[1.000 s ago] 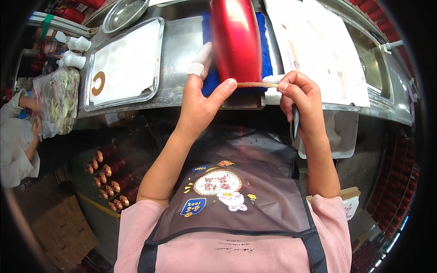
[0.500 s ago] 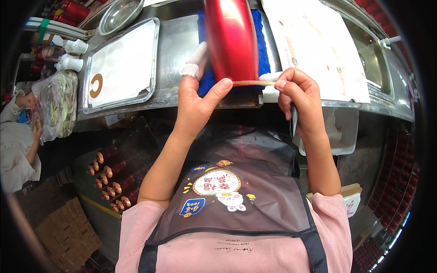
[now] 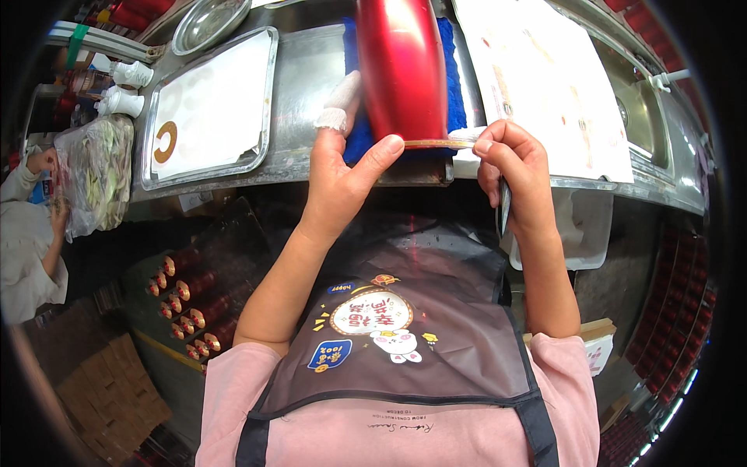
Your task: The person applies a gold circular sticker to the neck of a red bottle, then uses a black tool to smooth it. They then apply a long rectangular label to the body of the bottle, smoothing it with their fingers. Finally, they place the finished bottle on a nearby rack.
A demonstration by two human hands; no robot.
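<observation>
A glossy red metal vase or bottle-shaped vessel (image 3: pixel 403 74) lies on a blue towel (image 3: pixel 457 86), its near end toward me. My left hand (image 3: pixel 342 167) grips that near end from the left, with white covering on a finger along its side. The left thumb presses one end of a thin gold strip (image 3: pixel 436 144) to the vessel's edge. Between thumb and forefinger, my right hand (image 3: pixel 513 163) pinches the strip's other end, so it spans straight between the hands. A pointed metal tool, maybe tweezers (image 3: pixel 504 208), hangs from the right palm; its upper part is hidden.
On the left of the metal worktop is a steel tray (image 3: pixel 271 86) with white sheets and a gold C-shaped piece (image 3: pixel 164 142). White paper (image 3: pixel 545 78) covers the right side, beside a sink (image 3: pixel 650 128). Another person's hands (image 3: pixel 56 210) hold a plastic bag (image 3: pixel 97 175) at far left.
The view has shifted slightly. Both hands keep nearly the same pose, with the strip still stretched across the vessel's near end.
</observation>
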